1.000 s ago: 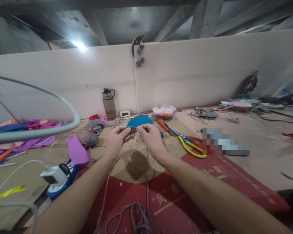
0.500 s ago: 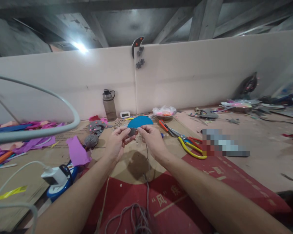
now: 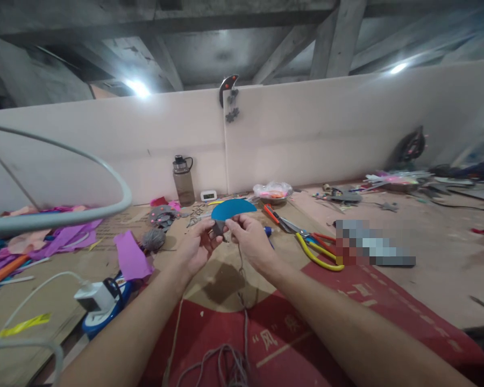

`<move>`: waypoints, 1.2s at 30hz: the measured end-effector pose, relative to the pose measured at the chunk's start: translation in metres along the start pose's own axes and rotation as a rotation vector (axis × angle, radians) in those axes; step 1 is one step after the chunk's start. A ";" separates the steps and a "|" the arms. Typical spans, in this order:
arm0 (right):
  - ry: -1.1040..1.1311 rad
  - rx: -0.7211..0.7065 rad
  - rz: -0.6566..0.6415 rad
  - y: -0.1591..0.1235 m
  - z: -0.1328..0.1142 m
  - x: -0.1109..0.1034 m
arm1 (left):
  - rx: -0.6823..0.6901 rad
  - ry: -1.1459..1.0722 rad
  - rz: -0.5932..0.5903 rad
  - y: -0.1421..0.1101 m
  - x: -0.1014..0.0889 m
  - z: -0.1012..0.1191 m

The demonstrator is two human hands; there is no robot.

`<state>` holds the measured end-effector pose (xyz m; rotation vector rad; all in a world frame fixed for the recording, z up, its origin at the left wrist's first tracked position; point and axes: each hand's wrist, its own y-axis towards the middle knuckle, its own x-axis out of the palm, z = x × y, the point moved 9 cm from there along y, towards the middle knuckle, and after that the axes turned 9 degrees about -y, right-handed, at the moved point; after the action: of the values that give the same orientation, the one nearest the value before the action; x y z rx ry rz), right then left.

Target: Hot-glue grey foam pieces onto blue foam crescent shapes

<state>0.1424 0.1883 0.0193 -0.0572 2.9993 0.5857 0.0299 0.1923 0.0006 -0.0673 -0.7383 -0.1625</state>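
Note:
A flat blue curved piece point(image 3: 234, 208), rounded on top like a half-moon, is held up in front of me. Its left end is covered in dark grey point(image 3: 218, 228). My left hand point(image 3: 199, 242) is closed on that grey end, thumb in front and fingers behind. Against the lower edge, my right hand point(image 3: 252, 236) pinches with thumb and forefinger where the grey yarn point(image 3: 246, 328) runs down beneath it. Exactly how the yarn lies in the fingers is hidden. The strand leads to a loose yarn heap point(image 3: 226, 365) on the red-printed cardboard.
Yellow-handled scissors point(image 3: 306, 250) and an orange cutter point(image 3: 271, 213) lie to the right. Beyond stand a bowl point(image 3: 273, 194), a bottle point(image 3: 184, 185) and a small clock point(image 3: 208, 195). Leftward are a grey yarn ball point(image 3: 153, 239), purple scraps point(image 3: 132, 255) and a plugged-in charger point(image 3: 95, 295).
My view has tilted up a little, so the table sits lower in it. The blue piece has turned slightly in my hands, its right end dipping, and more of the grey end shows.

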 end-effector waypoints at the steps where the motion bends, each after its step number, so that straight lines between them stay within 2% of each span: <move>1: 0.004 0.003 0.017 0.000 -0.001 -0.002 | -0.005 0.013 -0.017 0.001 0.001 -0.001; 7: 0.053 0.067 0.135 0.004 0.005 -0.021 | 0.058 0.167 -0.097 0.002 0.005 -0.001; 15: -0.009 0.024 0.077 0.005 0.008 -0.016 | 0.148 0.149 -0.086 0.000 0.004 0.010; 20: 0.011 0.003 -0.020 0.002 0.000 -0.007 | 0.085 0.068 -0.106 0.002 0.005 0.007; 23: -0.150 -0.037 0.055 0.003 -0.005 -0.018 | 0.106 0.164 -0.069 0.002 0.001 0.005; 26: -0.479 -0.166 0.234 0.002 -0.017 -0.036 | 0.090 0.259 0.009 0.000 -0.005 0.000; 28: -0.705 -0.334 0.304 -0.002 -0.031 -0.038 | 0.012 0.238 0.027 -0.002 -0.005 -0.007; 29: -0.807 -0.433 0.300 -0.006 -0.038 -0.033 | -0.040 0.213 0.023 -0.003 -0.004 -0.011; 31: -0.980 -0.605 0.218 -0.014 -0.045 -0.016 | -0.139 0.172 0.010 -0.004 -0.002 -0.017; 33: -1.114 -0.710 0.083 -0.021 -0.044 0.002 | -0.185 0.175 0.009 -0.003 -0.003 -0.019; 36: -1.227 -0.762 -0.030 -0.028 -0.040 0.018 | -0.082 0.243 0.012 0.004 -0.011 -0.011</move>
<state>0.1233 0.1470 0.0445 0.1524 1.5076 1.1586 0.0298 0.1964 -0.0146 -0.1276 -0.4891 -0.1854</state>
